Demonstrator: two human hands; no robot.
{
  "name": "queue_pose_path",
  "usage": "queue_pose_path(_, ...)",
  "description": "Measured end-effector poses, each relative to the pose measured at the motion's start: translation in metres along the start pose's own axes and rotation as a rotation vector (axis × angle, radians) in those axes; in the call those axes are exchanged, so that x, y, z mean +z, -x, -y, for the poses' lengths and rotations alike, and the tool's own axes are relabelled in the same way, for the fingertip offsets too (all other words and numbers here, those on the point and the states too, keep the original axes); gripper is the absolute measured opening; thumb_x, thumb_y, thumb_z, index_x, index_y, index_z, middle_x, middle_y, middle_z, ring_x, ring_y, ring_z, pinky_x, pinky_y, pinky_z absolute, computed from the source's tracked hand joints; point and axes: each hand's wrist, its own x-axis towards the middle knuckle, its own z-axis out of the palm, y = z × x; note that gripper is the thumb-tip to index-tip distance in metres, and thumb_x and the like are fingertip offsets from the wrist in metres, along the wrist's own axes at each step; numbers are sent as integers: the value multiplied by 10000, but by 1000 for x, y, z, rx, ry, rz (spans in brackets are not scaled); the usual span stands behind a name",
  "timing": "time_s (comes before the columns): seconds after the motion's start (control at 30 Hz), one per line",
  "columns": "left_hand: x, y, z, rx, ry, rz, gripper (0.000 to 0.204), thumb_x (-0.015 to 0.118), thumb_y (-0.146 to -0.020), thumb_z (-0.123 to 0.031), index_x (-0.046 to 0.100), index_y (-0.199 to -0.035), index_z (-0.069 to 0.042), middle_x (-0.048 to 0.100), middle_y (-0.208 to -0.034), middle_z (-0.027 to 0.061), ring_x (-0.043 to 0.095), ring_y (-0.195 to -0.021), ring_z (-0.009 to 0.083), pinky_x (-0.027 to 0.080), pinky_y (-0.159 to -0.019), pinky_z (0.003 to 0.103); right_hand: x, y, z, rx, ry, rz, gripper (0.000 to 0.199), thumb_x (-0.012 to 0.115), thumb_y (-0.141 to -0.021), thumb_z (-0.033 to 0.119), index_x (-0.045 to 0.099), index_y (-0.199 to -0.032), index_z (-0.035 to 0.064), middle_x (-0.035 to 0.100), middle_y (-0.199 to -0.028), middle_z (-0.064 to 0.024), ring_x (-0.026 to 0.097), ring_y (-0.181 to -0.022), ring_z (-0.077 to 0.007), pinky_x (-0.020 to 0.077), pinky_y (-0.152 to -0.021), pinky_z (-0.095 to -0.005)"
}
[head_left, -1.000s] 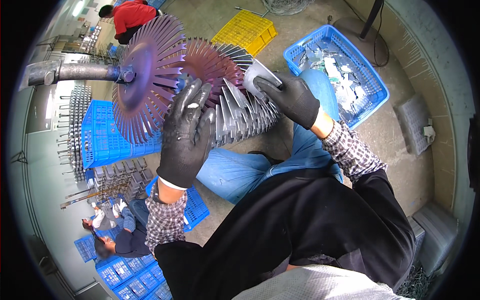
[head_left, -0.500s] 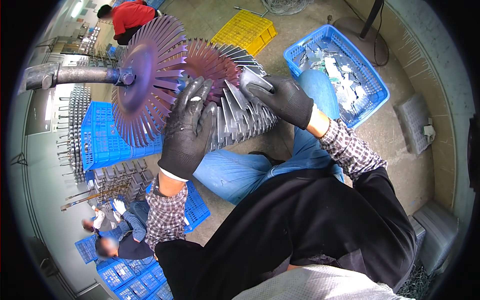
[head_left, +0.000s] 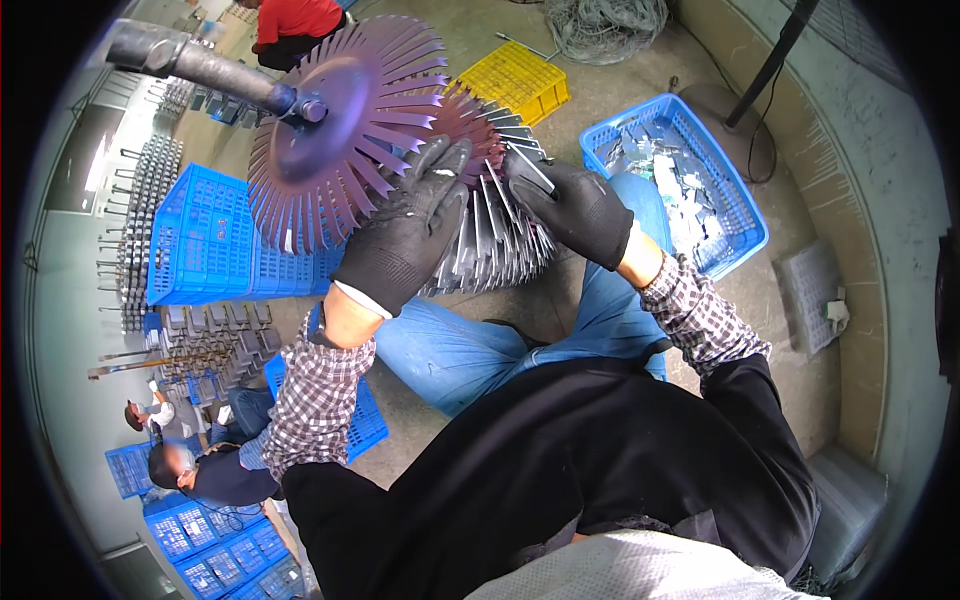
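A slotted purple metal disc [head_left: 350,120] with fan-like fingers sits on a grey shaft. Behind it, a second reddish slotted disc [head_left: 465,125] carries many thin silver metal plates [head_left: 490,240] around its rim. My left hand [head_left: 405,230], in a black glove, rests against the discs with its fingers stretched out; what the fingertips touch is partly hidden. In my black-gloved right hand [head_left: 590,215], a flat metal plate [head_left: 532,170] is pinched between thumb and fingers. It appears nearly edge-on, beside the reddish disc's rim.
To the right, a blue basket [head_left: 745,215] holds loose metal plates. A yellow crate [head_left: 515,80] stands beyond the discs, blue crates [head_left: 200,240] to the left. The bent shaft [head_left: 200,70] extends from the upper left. Other people sit at lower left; one in red [head_left: 300,20] is far off.
The view has shifted, placing the discs farther right. The plate in my right hand has turned from showing its face to nearly edge-on. My left hand stays at the discs.
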Motion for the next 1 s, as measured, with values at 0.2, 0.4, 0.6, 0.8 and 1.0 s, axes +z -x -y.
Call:
queue_pose_path(0.2, 1, -3, 0, -4, 29, 74, 505, 600, -1035, -128, 608, -1537, -69, 615, -1517, 161, 584, -1369, 367, 459, -1173, 435, 0, -2, 2, -101, 89, -52, 256, 725, -1030, 258, 757, -1074, 8, 729, -872, -146, 644, -673, -278, 521, -651, -412)
queue_pose_path(0.4, 6, -4, 6, 39, 60, 63, 516, 574, -1025, -128, 593, -1535, -51, 610, -1516, 175, 582, -1365, 370, 448, -1187, 440, 0, -4, 2, -144, 143, -59, 262, 730, -1027, 262, 762, -1088, 9, 712, -846, -144, 629, -659, -277, 514, -638, -406)
queue_pose_path(0.6, 14, -4, 13, 302, -219, -46, 541, 564, -1003, -111, 573, -1539, -41, 600, -1523, 188, 568, -1388, 363, 416, -1231, 444, -2, -5, 8, -216, 188, -82, 269, 733, -1021, 257, 762, -1135, 16, 706, -853, -150, 619, -651, -278, 508, -630, -410)
queue_pose_path(0.8, 24, -6, 20, 217, -90, -8, 555, 560, -990, -84, 569, -1543, -44, 589, -1532, 193, 552, -1409, 360, 397, -1259, 443, -3, -7, 13, -264, 233, -81, 272, 740, -1009, 241, 754, -1190, 38, 695, -855, -154, 613, -652, -287, 504, -628, -414)
queue_pose_path(1.0, 28, 0, 27, 196, 7, 3, 549, 557, -1003, -61, 566, -1551, -44, 571, -1551, 187, 539, -1426, 342, 398, -1262, 424, -6, -12, 15, -331, 371, 4, 280, 734, -1003, 217, 738, -1237, 63, 695, -864, -154, 627, -675, -306, 507, -634, -421)
